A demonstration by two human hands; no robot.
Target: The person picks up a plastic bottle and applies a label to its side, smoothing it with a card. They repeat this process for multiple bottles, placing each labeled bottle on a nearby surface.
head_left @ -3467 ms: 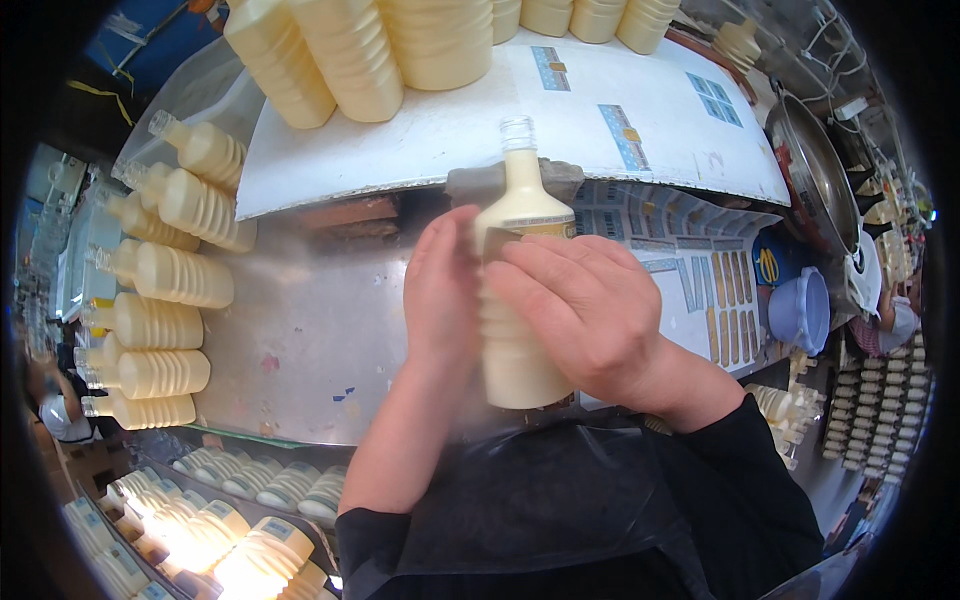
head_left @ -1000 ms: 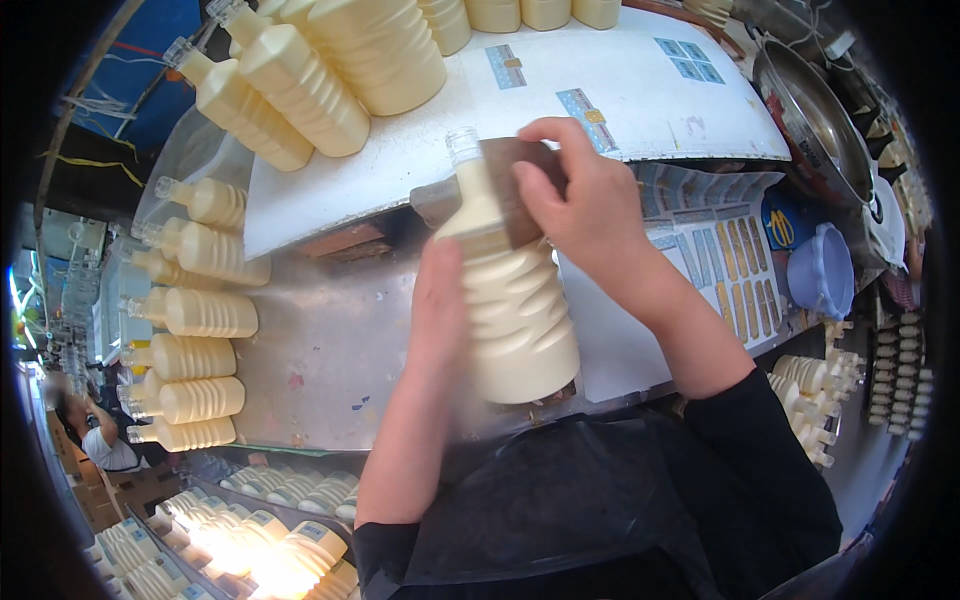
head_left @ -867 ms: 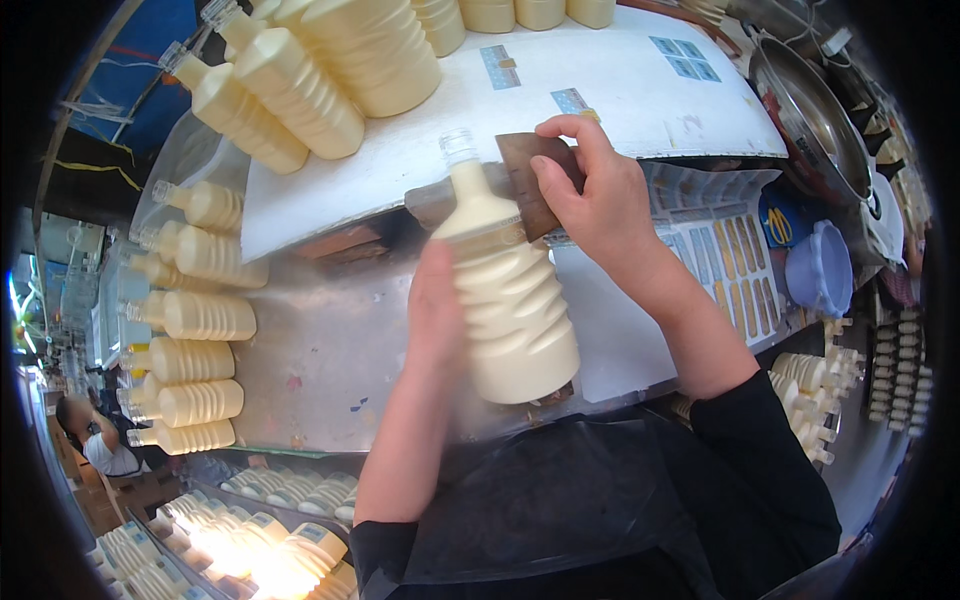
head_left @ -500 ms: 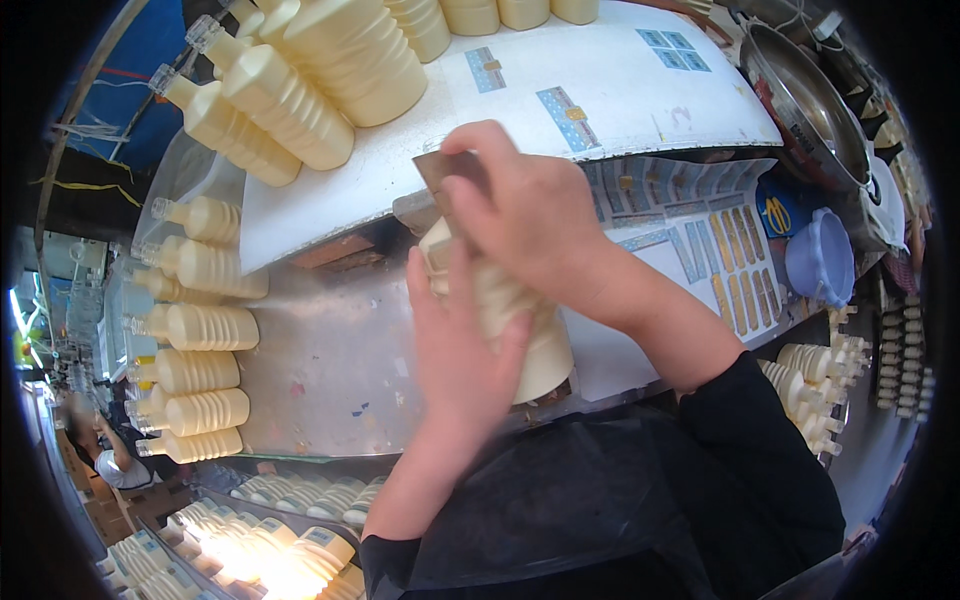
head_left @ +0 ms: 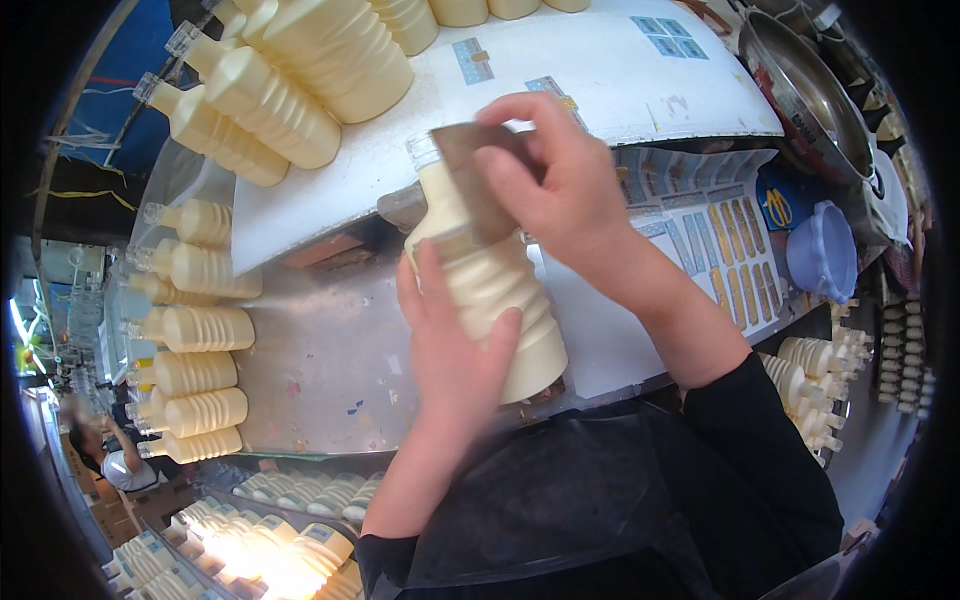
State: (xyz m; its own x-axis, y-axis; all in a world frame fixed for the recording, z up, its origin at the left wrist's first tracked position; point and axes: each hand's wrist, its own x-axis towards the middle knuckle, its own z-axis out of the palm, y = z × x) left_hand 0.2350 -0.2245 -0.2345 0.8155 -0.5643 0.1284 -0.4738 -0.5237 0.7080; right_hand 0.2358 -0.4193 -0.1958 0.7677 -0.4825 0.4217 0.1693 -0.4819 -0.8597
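A cream-coloured bottle [head_left: 515, 325] with a ribbed body and a clear neck tilts back and to the left in front of me. My left hand [head_left: 450, 350] grips its side, with the thumb across the ribs. In my right hand [head_left: 570, 185] is a thin, flat, brownish scraper [head_left: 465, 170], pinched between thumb and fingers. The scraper lies over the bottle's shoulder; whether it touches the surface is hard to tell. Part of the shoulder is hidden behind the scraper and fingers.
Similar bottles line the metal table [head_left: 320, 360] on the left, and larger ones [head_left: 335, 65] stand on the raised white board [head_left: 600, 60]. Blue labels [head_left: 472, 60] lie on that board. Sheets of gold and blue labels [head_left: 740, 260], a lavender bucket [head_left: 822, 255] and a large metal pan [head_left: 800, 95] are at right.
My right hand has moved right and slightly down with the scraper, uncovering the bottle's neck and part of its shoulder. My left hand keeps hold of the bottle, which now shows more of its body.
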